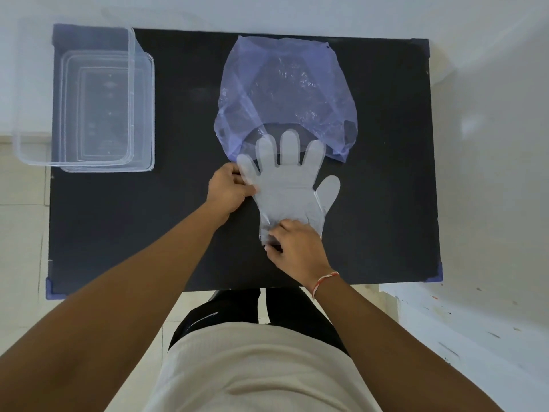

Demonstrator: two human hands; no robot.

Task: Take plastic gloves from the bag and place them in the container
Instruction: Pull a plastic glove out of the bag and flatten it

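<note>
Left hand [230,188]: pinched on little-finger edge of plastic gloves [289,188]. Right hand [292,245]: clamped on cuff, bunching film. Gloves flat on black table [386,173], fingertips overlapping mouth of purple bag [285,93]. Count unclear: possibly several layers. Risks: layers clinging, separating on lift; fingertips dragging bag along; film slipping during long carry left to clear container [89,111].

Readable text: none anywhere in view.
Container [89,99] base: faint embossed marks, too blurred to read.
Black shorts [208,318]: white curved stripe, no letters legible.
</note>
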